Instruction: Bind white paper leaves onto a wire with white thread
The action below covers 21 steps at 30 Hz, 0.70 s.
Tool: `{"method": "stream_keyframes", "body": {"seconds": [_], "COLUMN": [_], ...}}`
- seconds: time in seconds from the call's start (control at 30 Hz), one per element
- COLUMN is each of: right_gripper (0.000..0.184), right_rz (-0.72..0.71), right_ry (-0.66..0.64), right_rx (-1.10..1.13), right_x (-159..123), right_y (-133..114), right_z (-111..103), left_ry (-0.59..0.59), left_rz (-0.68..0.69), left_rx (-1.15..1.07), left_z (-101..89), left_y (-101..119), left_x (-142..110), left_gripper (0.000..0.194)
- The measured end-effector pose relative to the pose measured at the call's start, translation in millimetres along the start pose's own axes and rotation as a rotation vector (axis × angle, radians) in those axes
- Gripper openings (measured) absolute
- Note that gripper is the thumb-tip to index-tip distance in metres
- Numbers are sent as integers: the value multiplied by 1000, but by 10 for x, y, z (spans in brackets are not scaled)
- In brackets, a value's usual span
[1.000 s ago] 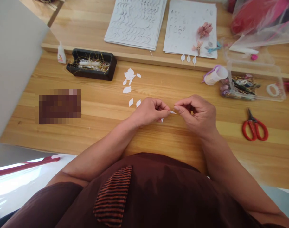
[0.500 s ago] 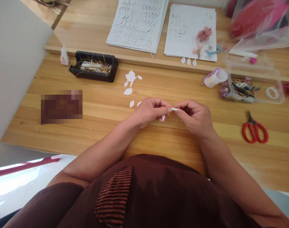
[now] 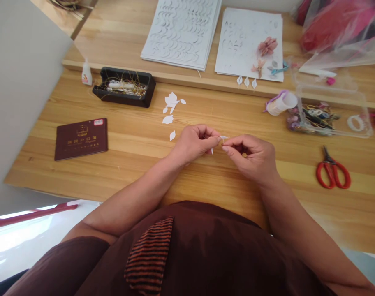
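My left hand [image 3: 195, 144] is closed in a pinch on a small white leaf-shaped piece [image 3: 224, 137], its narrow tip sticking out to the right. A second white tip [image 3: 211, 151] shows below those fingers. Just beside it, my right hand [image 3: 252, 154] has thumb and forefinger pinched together right under the piece. A thin pale strand seems to run there between the hands, too fine to name. Several more white leaf-shaped cutouts [image 3: 167, 119] lie on the table to the left, some overlapping in a small pile.
Red-handled scissors [image 3: 333, 172] lie at right, below a clear plastic box [image 3: 357, 130] of small supplies and a white tube [image 3: 280, 102]. A black tray [image 3: 149, 90], glue bottle [image 3: 86, 74] and dark red booklet [image 3: 82, 142] are at left. Paper sheets [image 3: 179, 37] lie on the raised back ledge [image 3: 113, 37].
My right fingers have moved off the white piece and slightly down, now pinching just below it. My left hand still holds the piece. The view has shifted slightly.
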State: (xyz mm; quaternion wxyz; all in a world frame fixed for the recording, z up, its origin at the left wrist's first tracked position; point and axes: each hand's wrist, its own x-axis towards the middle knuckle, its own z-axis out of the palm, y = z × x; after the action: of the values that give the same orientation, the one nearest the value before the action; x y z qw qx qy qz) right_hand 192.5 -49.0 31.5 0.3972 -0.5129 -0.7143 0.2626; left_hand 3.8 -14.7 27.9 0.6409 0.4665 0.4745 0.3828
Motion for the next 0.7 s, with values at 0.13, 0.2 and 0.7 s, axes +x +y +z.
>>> {"method": "stream_keyframes", "body": {"seconds": [0.13, 0.2, 0.7], "right_gripper": [5, 6, 5], "right_rz": [-49, -78, 6], "right_ry": [9, 5, 42], "right_rx": [-64, -116, -30], "right_x": [5, 11, 67], "right_y": [-34, -48, 94], "right_z": [-22, -39, -116], "left_ry": [-10, -11, -201], "left_rz": [0, 0, -99], "left_rx": [95, 161, 76], "left_z": [8, 14, 1], "left_y": [34, 60, 26], "left_x": [-22, -35, -56], "left_gripper": [12, 11, 8]}}
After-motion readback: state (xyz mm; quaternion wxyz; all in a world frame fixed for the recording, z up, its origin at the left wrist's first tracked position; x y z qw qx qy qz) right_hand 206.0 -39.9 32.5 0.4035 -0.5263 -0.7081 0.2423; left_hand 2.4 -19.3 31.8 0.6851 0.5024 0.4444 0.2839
